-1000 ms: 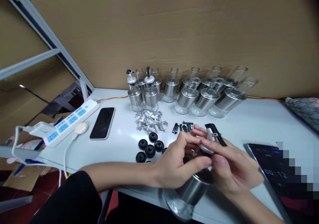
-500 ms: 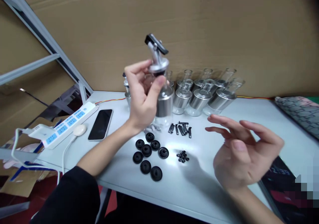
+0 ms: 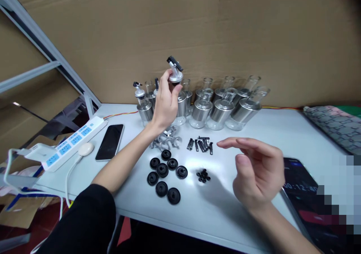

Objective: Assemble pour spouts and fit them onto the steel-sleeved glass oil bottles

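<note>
Toward the back of the table, my left hand (image 3: 166, 101) is closed around the neck of a glass oil bottle (image 3: 181, 109) with a steel sleeve. A silver pourer with a black lever (image 3: 176, 71) sits on its top. My fingers hide part of the neck. My right hand (image 3: 256, 171) hovers over the right side, empty, its fingers apart and curved. Between my hands lie black levers (image 3: 201, 144), small black rings (image 3: 203, 175) and round black stoppers (image 3: 162, 170). Silver pourer parts (image 3: 167, 139) are heaped beside my left forearm.
Several open sleeved bottles (image 3: 221, 113) stand along the cardboard wall. A bottle with a pourer (image 3: 144, 109) stands at left. Also there: a phone (image 3: 109, 142), a power strip (image 3: 75, 144), a tablet-like screen (image 3: 303, 197) and a patterned cloth (image 3: 332, 128).
My left hand has carried the bottle back and lower, into line with the other bottles. My right hand has moved left, its fingers more gathered.
</note>
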The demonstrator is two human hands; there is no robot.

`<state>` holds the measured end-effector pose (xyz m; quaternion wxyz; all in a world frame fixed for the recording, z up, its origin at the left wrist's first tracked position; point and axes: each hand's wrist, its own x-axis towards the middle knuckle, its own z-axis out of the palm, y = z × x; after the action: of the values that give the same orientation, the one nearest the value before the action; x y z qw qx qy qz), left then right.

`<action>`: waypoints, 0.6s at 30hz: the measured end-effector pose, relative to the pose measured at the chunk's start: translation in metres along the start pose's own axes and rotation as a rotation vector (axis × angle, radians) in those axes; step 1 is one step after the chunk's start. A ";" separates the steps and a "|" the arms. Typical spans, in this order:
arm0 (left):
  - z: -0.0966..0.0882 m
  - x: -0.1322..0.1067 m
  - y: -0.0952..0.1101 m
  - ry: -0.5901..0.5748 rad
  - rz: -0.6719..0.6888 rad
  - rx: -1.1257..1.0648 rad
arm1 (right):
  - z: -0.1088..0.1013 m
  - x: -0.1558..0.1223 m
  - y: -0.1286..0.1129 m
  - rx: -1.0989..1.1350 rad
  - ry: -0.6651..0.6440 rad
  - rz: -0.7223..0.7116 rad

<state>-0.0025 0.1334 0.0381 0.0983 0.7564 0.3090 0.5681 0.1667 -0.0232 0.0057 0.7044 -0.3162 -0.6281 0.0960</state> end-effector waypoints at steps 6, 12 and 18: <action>0.016 -0.016 -0.011 -0.046 0.056 -0.009 | -0.001 -0.003 -0.003 0.008 -0.060 -0.003; 0.024 -0.026 -0.026 -0.093 0.078 -0.024 | -0.002 -0.005 -0.004 -0.017 -0.086 0.028; 0.028 -0.025 -0.038 -0.151 -0.009 -0.052 | -0.003 -0.004 -0.006 -0.006 -0.116 0.074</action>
<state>0.0055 0.1548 -0.0101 0.1436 0.7929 0.2890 0.5168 0.1674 -0.0309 0.0058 0.6620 -0.3350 -0.6561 0.1383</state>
